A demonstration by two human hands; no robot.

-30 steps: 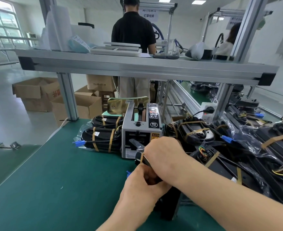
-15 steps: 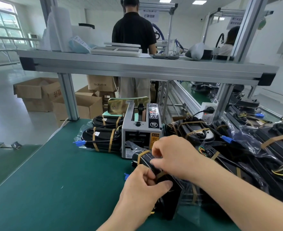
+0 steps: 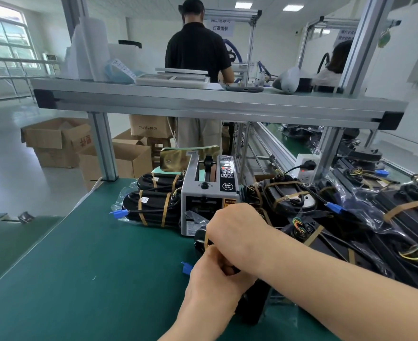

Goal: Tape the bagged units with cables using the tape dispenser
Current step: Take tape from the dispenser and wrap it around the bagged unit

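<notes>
Both hands are on the work. The left hand is nearest, its fingers and thumb curled onto the middle of the bagged unit. The right hand crosses over it from the right, fingers curled down over the unit's far end at a band of tan tape. Its fingertips are hidden, so whether they also pinch the tape cannot be told.

The unit lies on the table directly under the hands. Its long axis runs away from the person, tilted a little left, and its far end sits just in front of the dispenser. A blue connector shows at its left side. Judgement: the next strip comes from the dispenser slot straight ahead, and the right hand is the nearer hand for that reach while the left steadies the unit.

Room for moving is one-sided. To the left is bare green mat out to the table edge. To the right a pile of bagged units crowds close, so turning the unit that way risks snagging loose cables.

Further back, two taped units lie just left of the dispenser. Above runs an aluminium shelf, low over the dispenser. Beyond it stand boxes on the floor and a person facing away.
</notes>
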